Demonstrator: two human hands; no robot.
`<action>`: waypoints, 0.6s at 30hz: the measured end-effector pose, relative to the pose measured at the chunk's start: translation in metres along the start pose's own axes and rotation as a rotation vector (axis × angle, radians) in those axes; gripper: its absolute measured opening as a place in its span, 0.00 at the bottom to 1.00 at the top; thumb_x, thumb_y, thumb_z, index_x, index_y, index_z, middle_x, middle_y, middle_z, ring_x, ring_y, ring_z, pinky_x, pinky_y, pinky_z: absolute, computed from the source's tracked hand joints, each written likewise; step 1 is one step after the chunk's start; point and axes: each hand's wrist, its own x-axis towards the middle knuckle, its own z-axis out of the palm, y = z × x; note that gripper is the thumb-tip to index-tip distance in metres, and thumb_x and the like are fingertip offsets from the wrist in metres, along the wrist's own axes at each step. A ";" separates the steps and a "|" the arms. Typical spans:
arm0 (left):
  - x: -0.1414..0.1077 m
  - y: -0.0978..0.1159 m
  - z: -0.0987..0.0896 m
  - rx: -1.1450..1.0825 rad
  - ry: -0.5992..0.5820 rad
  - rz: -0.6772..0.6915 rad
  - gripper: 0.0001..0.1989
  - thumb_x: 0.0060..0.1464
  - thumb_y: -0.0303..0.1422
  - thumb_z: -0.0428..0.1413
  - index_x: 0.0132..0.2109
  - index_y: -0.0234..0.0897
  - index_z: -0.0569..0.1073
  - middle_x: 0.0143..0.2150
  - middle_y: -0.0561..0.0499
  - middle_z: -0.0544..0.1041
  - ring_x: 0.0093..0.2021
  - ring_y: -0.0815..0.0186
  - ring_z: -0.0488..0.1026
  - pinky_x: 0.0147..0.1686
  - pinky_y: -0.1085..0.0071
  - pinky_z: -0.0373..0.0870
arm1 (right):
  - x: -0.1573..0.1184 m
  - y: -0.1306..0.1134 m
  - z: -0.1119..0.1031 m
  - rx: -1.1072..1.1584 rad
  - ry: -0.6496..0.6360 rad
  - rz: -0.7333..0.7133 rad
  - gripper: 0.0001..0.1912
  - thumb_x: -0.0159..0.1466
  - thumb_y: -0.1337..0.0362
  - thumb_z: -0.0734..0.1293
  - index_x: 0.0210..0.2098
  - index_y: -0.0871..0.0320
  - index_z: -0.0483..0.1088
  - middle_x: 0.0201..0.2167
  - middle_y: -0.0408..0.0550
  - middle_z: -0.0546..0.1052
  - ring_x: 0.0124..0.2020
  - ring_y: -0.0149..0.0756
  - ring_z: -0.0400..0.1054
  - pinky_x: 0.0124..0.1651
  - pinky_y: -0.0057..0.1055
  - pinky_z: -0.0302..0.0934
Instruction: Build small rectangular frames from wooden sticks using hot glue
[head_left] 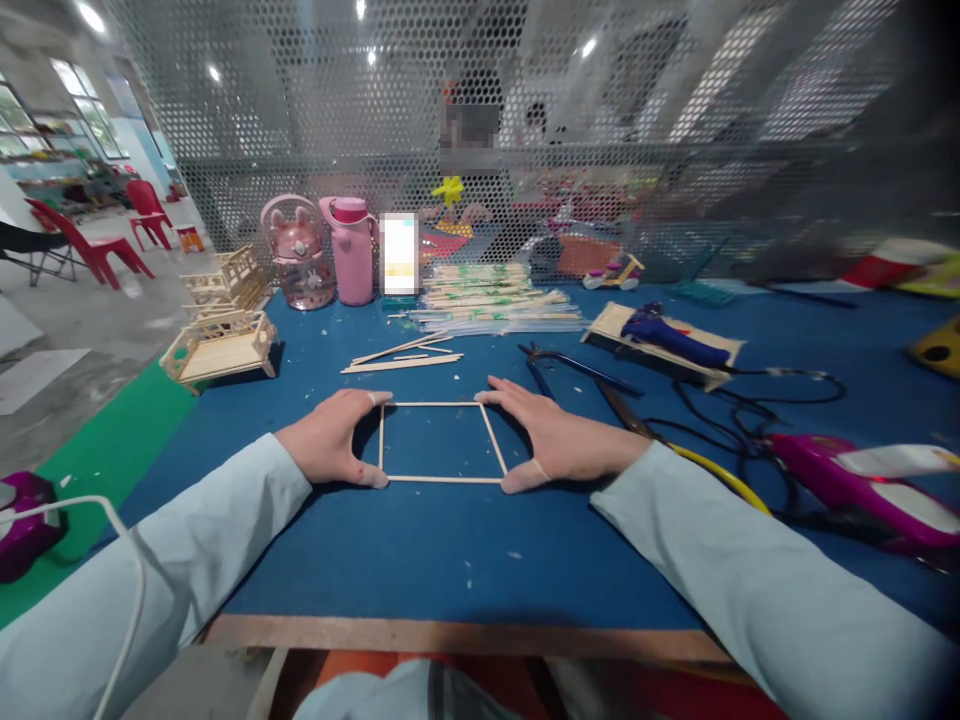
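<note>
A four-sided frame of thin wooden sticks (442, 480) lies flat on the blue tabletop in front of me. My left hand (326, 435) spans its left side, the thumb at the near corner and a fingertip at the far corner. On the other side my right hand (559, 435) grips the two right corners the same way, thumb near and fingers far. The right stick slants, so the near side looks longer than the far one. Fingertips on both hands carry pale coverings. Just beyond the frame lie several loose wooden sticks (405, 365).
Pliers (581, 365), a blue glue gun (667, 335) on a wooden piece and dark cables are at right, beside a purple tool (862, 490). Small stick-built furniture (225, 350) stands left. Bottles (352, 250) and bagged sticks (495, 300) line the perforated metal screen (300, 110).
</note>
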 end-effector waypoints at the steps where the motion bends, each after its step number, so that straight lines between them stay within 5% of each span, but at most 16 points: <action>1: 0.000 0.000 0.000 0.004 0.002 0.000 0.47 0.35 0.44 0.63 0.60 0.32 0.56 0.58 0.36 0.63 0.58 0.51 0.59 0.57 0.55 0.55 | 0.000 -0.001 0.000 -0.005 -0.007 -0.004 0.57 0.40 0.39 0.69 0.62 0.57 0.46 0.66 0.61 0.37 0.65 0.54 0.29 0.62 0.52 0.37; 7: 0.000 0.003 -0.001 0.021 0.005 0.005 0.46 0.35 0.44 0.63 0.60 0.33 0.56 0.58 0.37 0.63 0.58 0.51 0.59 0.57 0.55 0.56 | -0.002 -0.004 -0.002 -0.008 -0.040 0.009 0.59 0.42 0.43 0.70 0.63 0.62 0.43 0.66 0.61 0.35 0.65 0.52 0.28 0.63 0.49 0.35; 18: 0.001 -0.002 -0.001 0.118 -0.013 -0.046 0.50 0.30 0.55 0.61 0.57 0.27 0.61 0.59 0.30 0.57 0.60 0.44 0.54 0.58 0.51 0.52 | -0.001 -0.002 -0.002 0.017 -0.006 -0.005 0.58 0.40 0.41 0.69 0.63 0.57 0.46 0.66 0.58 0.39 0.65 0.58 0.34 0.62 0.53 0.39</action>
